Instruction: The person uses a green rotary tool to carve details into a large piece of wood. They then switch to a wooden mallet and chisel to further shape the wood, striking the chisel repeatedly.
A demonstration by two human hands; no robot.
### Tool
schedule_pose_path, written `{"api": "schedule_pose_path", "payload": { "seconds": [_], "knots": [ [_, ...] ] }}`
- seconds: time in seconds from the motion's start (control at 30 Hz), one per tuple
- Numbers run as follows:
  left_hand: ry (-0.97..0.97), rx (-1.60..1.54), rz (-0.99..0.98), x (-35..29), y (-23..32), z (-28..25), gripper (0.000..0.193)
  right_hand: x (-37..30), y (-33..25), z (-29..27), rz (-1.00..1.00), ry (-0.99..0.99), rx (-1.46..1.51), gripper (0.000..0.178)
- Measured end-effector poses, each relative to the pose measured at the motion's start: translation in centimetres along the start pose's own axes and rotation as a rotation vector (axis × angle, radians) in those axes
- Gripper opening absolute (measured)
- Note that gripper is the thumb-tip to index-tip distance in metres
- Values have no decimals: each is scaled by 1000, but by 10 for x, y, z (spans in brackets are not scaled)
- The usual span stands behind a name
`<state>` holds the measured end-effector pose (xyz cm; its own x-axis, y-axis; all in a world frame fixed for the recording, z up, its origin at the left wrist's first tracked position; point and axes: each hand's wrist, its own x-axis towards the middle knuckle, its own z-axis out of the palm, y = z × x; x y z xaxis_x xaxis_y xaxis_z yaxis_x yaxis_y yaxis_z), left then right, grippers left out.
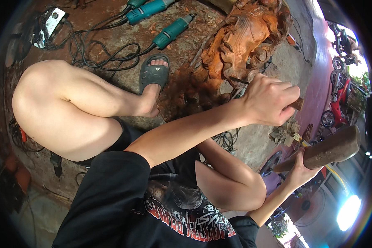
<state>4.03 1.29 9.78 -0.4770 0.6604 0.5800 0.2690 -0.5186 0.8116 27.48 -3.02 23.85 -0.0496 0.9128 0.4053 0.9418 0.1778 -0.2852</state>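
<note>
My left hand (270,100) is closed in a fist around a chisel. Its thin dark blade (239,80) sticks out on the carving side, and the end of its wooden handle (297,103) shows past my fingers. The blade tip lies at the lower edge of a reddish-brown wood carving (242,41); whether it touches the wood I cannot tell. Off to the right, my right hand (302,170) grips a thick brown wooden mallet (332,149), raised and apart from the chisel.
Teal power grinders (173,32) with tangled black cords (107,56) lie on the dusty floor at upper left, near a white power strip (49,28). My bare leg and sandal (154,74) are beside the carving. A red motorbike (341,101) stands at far right.
</note>
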Motion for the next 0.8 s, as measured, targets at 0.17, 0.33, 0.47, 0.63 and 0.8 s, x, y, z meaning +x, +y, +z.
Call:
{"api": "schedule_pose_path", "payload": {
  "seconds": [0.17, 0.33, 0.47, 0.63, 0.8],
  "knots": [
    [-13, -38, 6, -1, -2, -6, 23, -5, -54, 9, -117, -110, -323, 78],
    [-109, -115, 32, 3, 34, -14, 20, -1, -8, -9, 98, -37, 86, 49],
    [-117, -46, -19, -2, 9, -1, 20, 0, -15, -5, 140, -54, 297, 47],
    [-94, -80, 61, -10, 4, -2, 22, -2, -16, -7, 222, -70, 409, 49],
    [-112, -110, 142, -16, -1, -16, 24, -11, -25, 8, -358, -83, -363, 66]
  ]
}}
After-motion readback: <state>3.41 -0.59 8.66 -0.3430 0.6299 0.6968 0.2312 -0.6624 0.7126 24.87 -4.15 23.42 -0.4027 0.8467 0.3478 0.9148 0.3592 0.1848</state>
